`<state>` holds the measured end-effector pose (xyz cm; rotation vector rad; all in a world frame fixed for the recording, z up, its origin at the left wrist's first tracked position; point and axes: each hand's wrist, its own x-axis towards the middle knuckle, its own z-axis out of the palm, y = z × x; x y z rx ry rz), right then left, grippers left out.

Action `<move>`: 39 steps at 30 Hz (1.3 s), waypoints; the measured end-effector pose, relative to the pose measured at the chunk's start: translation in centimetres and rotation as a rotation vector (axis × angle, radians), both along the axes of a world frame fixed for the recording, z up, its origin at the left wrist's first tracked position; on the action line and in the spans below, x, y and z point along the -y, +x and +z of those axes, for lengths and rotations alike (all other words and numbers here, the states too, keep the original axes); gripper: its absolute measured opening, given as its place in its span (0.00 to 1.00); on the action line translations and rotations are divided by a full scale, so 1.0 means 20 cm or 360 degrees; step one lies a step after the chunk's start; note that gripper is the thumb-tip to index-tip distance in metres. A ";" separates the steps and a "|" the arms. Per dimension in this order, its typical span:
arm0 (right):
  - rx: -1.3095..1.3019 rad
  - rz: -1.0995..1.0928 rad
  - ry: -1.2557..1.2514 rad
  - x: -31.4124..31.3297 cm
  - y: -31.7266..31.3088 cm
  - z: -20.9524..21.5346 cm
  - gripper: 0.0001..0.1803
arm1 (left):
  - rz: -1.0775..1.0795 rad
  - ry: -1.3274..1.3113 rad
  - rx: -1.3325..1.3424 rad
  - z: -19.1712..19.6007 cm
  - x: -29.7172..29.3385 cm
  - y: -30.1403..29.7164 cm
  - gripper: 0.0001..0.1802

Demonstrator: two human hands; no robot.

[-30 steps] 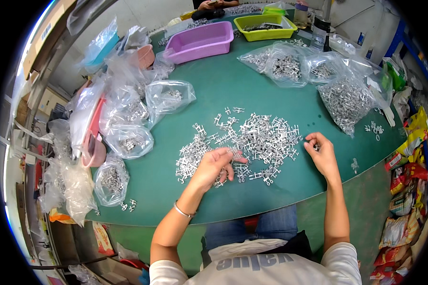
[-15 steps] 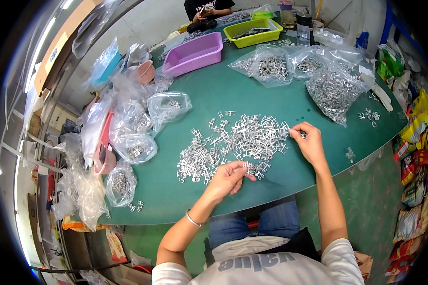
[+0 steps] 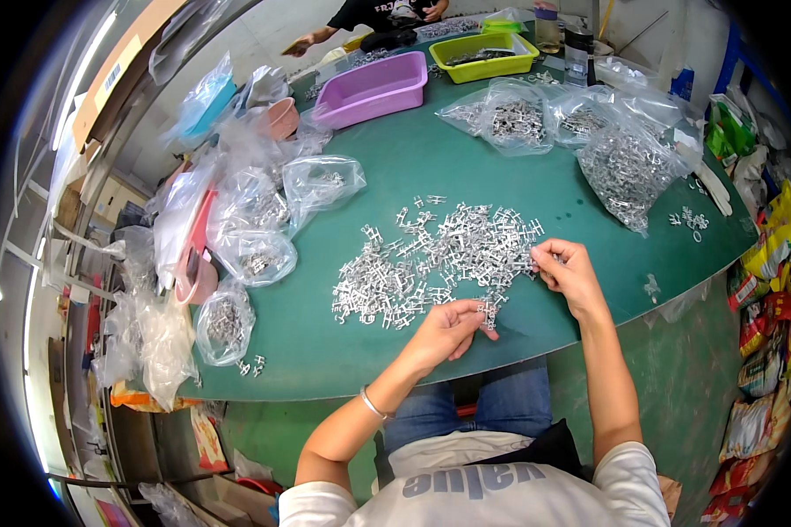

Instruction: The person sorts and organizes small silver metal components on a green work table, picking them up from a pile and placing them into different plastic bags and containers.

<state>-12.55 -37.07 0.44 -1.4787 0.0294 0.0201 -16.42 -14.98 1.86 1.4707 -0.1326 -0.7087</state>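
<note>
Small metal pieces, silver and branched, lie in a loose heap on the green tabletop, in front of the person, with a second cluster spreading toward the left. What has changed is the left hand: a second ago its fingers were spread over the near side of the heap, and now they sit at its near edge, with thumb and forefinger closed on a small bunch of the pieces, which stands up above the fingertips. How many are in that bunch is too small to tell. The right hand has come in to the heap's right edge from a little way off; its fingers are curled with the tips close together, a bit of silver shows beside them, and I cannot tell whether they grip it. To judge by this, picking up with the left hand is done for this bunch, while most of the pieces are still loose. Around the heap stand clear plastic bags holding similar pieces, such as the large bag at the right and the small bag at the left. A purple tub stands farther back.
</note>
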 end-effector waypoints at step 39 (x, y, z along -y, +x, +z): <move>-0.0290 0.0238 0.0531 -0.22 -0.15 0.02 0.04 | 0.0558 -0.0239 0.0290 -0.04 0.04 0.01 0.09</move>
